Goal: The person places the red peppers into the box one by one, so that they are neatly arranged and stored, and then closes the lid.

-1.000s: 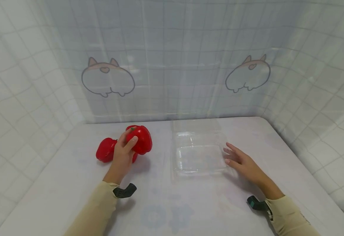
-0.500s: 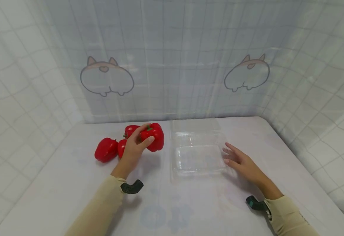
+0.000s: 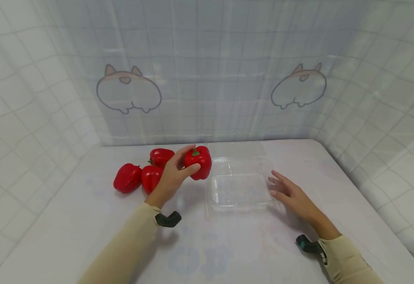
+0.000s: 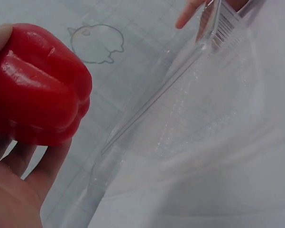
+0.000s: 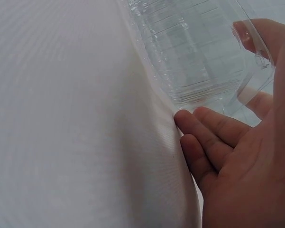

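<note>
My left hand (image 3: pixel 174 173) grips a red bell pepper (image 3: pixel 199 162) with a green stem, fingers behind it and thumb across the front. It is raised above the table at the left edge of a clear plastic box (image 3: pixel 241 189), whose lid lies folded back. In the left wrist view the lobed end of the bell pepper (image 4: pixel 42 90) faces the box. My right hand (image 3: pixel 293 199) stays at the box's right side, fingers loosely extended. In the right wrist view its fingertips (image 5: pixel 192 118) are right at the corner of the clear box (image 5: pixel 189 52).
Three more red bell peppers lie together on the left: one at left (image 3: pixel 127 178), one at the back (image 3: pixel 161 157), and one (image 3: pixel 151 177) partly behind my left hand. The white table (image 3: pixel 207 244) ends at a grid-patterned curtain (image 3: pixel 207 79) behind and at the sides.
My left hand has carried the bell pepper rightward, away from the other bell peppers to the box's left edge. The right hand has stayed in place.
</note>
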Demonstrator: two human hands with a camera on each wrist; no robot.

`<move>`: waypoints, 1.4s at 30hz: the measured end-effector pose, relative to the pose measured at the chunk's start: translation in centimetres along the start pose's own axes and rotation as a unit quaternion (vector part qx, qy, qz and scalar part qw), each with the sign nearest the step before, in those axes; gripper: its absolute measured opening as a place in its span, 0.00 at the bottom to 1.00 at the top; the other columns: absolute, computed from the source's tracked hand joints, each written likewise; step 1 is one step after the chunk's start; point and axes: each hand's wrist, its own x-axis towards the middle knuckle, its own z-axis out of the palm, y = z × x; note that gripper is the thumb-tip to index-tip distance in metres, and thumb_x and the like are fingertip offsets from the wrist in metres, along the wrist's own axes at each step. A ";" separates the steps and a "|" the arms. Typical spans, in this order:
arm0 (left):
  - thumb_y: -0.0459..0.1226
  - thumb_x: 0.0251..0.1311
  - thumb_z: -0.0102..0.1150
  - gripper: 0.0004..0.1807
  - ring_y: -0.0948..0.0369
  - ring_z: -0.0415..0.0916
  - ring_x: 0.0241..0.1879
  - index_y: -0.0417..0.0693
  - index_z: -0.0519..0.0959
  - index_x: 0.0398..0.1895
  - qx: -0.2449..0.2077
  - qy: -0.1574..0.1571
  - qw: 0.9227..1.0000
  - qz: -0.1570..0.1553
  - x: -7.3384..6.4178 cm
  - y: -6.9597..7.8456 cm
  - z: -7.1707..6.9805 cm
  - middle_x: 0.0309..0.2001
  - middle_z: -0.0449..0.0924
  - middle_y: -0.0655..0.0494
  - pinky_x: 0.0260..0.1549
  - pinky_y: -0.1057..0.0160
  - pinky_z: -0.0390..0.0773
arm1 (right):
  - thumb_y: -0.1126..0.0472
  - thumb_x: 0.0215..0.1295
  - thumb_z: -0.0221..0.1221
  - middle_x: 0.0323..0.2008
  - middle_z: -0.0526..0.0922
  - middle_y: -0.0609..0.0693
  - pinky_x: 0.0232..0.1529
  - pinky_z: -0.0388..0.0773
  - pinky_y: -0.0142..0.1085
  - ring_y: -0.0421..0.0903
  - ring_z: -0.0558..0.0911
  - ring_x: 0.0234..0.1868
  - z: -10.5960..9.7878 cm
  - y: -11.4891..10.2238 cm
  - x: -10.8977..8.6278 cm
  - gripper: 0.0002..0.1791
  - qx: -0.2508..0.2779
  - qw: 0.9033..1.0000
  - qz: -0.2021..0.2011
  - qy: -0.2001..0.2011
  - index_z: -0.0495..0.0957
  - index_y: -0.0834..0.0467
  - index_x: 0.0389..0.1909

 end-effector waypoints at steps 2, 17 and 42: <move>0.43 0.55 0.74 0.41 0.52 0.64 0.66 0.67 0.66 0.72 -0.002 -0.003 1.000 -0.001 0.2 0.0 0.0 0.66 0.68 0.58 0.48 0.49 0.82 | 0.55 0.74 0.57 0.70 0.68 0.61 0.59 0.72 0.31 0.59 0.74 0.65 0.0 -0.1 0.0 0.38 0.007 1.000 -0.003 -0.001 0.52 0.57 0.79; 0.48 0.53 0.75 0.42 0.53 0.65 0.65 0.65 0.65 0.71 -0.010 -0.013 0.999 -0.033 2.0 0.1 1.3 0.66 0.68 0.60 0.49 0.47 0.81 | 0.63 0.72 0.58 0.72 0.64 0.65 0.60 0.59 0.19 0.64 0.67 0.69 -0.5 -0.1 -0.4 0.40 0.043 0.998 -0.042 -0.020 0.49 0.57 0.79; 0.50 0.52 0.75 0.43 0.51 0.69 0.60 0.66 0.66 0.72 0.050 -0.075 0.992 -0.090 4.2 0.5 3.2 0.62 0.71 0.59 0.49 0.43 0.81 | 0.62 0.71 0.60 0.74 0.61 0.63 0.62 0.61 0.21 0.63 0.69 0.69 -0.3 -0.1 -0.4 0.40 0.046 0.997 -0.045 -0.032 0.52 0.57 0.79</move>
